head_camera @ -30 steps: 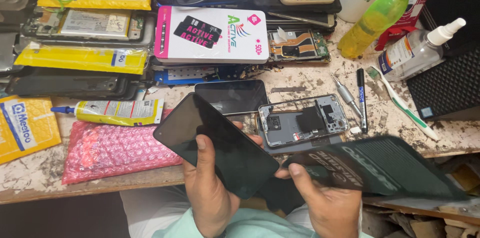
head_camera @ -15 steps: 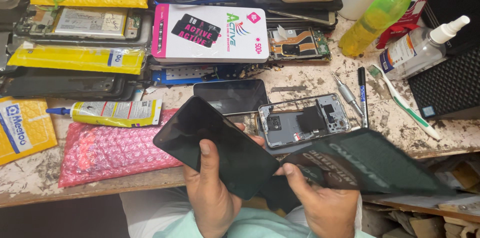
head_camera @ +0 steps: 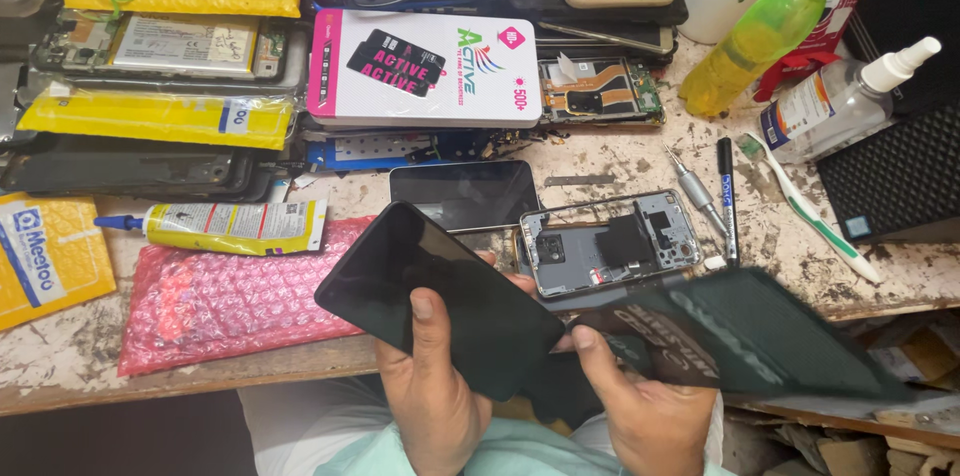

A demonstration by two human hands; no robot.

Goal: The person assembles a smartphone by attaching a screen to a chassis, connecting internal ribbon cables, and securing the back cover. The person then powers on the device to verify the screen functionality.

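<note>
In the left hand [head_camera: 435,391], black screen panel [head_camera: 440,296]; right hand [head_camera: 640,416] on dark film [head_camera: 740,336].

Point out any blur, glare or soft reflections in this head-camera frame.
Head view: the dark green printed sheet in the right hand is motion-smeared; the glossy black phone screen panel in the left hand stays sharp with a faint sheen; the pink bubble-wrap pouch glints; the bench is evenly lit.
</note>
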